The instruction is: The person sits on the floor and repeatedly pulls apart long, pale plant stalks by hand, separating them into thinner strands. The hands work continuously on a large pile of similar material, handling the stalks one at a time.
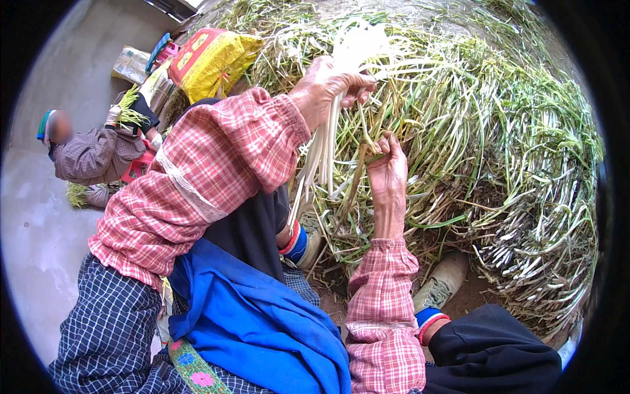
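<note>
My left hand (337,86) is closed around a bunch of long pale plant stalks (329,143), whose white ends hang down and whose upper part is washed out by glare. A thinner stalk (365,125) runs from that hand down to my right hand (389,162). The fingertips of my right hand pinch its lower end, along with some brown, withered leaf matter (362,157). Both hands are over a large heap of green and white stalks (443,123).
The heap reaches around my shoes (443,280). A red and yellow sack (211,61) stands at the upper left. Beyond my left arm, a co-worker (98,152) sits on a red stool (140,165) holding green stalks (129,108). A pale box-like package (130,64) is by the wall.
</note>
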`<act>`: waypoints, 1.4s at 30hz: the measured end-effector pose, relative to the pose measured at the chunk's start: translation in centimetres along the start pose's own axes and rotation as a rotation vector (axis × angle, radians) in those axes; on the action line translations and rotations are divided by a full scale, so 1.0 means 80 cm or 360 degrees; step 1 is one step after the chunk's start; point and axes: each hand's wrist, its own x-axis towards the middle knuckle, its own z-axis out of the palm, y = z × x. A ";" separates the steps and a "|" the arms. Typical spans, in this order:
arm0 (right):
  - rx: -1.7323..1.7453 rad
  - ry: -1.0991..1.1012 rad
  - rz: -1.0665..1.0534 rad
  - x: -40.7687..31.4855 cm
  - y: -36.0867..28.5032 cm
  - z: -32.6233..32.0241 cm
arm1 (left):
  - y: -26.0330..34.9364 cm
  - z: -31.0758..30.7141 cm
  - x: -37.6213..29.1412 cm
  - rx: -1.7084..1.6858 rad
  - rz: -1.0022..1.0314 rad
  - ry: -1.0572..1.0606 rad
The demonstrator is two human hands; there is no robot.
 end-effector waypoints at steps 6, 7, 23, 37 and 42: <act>-0.0159 0.0094 -0.0035 0.010 0.005 -0.045 | 0.018 -0.021 -0.004 -0.0018 0.0045 0.0011; -0.0194 0.0163 -0.0044 0.010 0.005 -0.044 | 0.020 -0.025 -0.002 -0.0022 0.0040 0.0019; -0.0396 0.0159 -0.0017 0.007 -0.006 -0.093 | 0.051 -0.085 -0.013 -0.0034 0.0133 0.0136; -0.1154 0.0659 -0.0338 0.014 -0.057 -0.180 | 0.079 -0.124 -0.025 -0.0333 0.0344 0.0255; -0.2890 0.0189 -0.0570 -0.011 -0.057 -0.113 | 0.080 -0.117 -0.037 -0.0206 0.0346 0.0216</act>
